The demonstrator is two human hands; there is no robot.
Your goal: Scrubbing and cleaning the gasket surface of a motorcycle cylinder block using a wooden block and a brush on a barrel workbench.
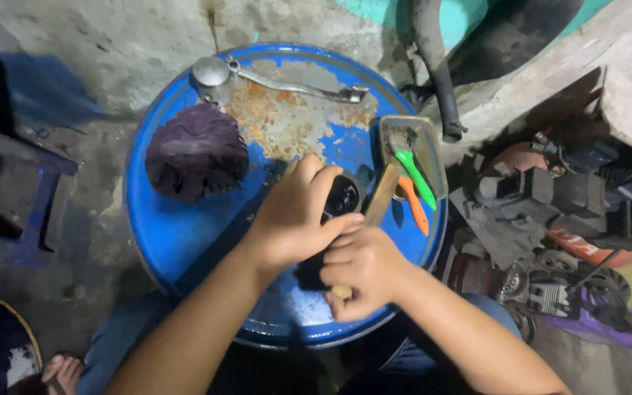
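My left hand [294, 212] grips a black cylindrical part [343, 197] standing on the blue drum top [184, 234]. Close beside it, my right hand [363, 271] is closed around a wooden handle [382, 196] that slants up past the black part; the tool's working end is hidden. The two hands touch each other above the drum's near right area. A dark purple rag bundle [196, 150] lies on the drum to the left of my hands.
A metal lever with a round end [257, 79] lies at the drum's rusty far side. A clear tray [433, 157] holds green and orange-handled brushes [417, 183]. Engine parts and a motorbike [550, 212] crowd the right. A blue stool [45, 205] stands left.
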